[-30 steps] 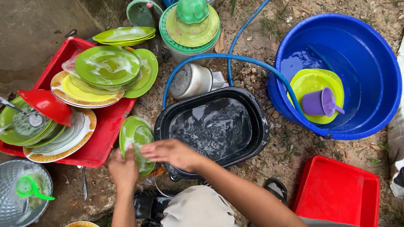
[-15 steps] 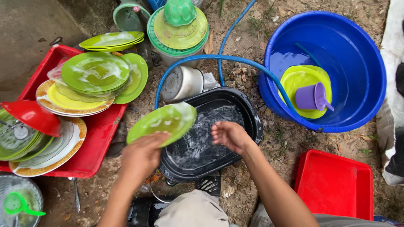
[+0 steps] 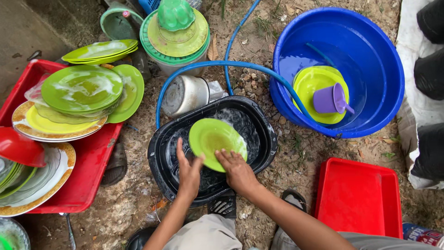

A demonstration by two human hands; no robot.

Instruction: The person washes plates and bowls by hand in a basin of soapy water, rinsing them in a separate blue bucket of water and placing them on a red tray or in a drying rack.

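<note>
Taking the black oval basin [image 3: 162, 157] as the landmark: to its left sits a red plastic tray [image 3: 88, 171] stacked with glossy green plates [image 3: 81, 88], sudsy on top, and gold-rimmed white ones beneath. Behind the basin a dented metal pot [image 3: 182, 96] lies on its side on the gravelly ground, and a blue hose [image 3: 208, 65] arcs over it.

Over the basin, the small green plate [image 3: 215, 141] has come across from the tray side, where half a second ago it was held aloft at the basin's left rim; now it is down in the dark, rippled water, tilted toward the camera. That reads as a move from soaping to dipping. The left hand [image 3: 188, 172] grips its lower left edge, fingers curled up the rim; the right hand [image 3: 237, 170] presses flat on its lower right face, thumb hidden.

To the basin's right stands a round blue tub [image 3: 384, 55] holding water, yellow-green plates and a purple scoop [image 3: 329, 99]. In front of that tub lies a second red tray [image 3: 358, 196], smooth and matte.
</note>
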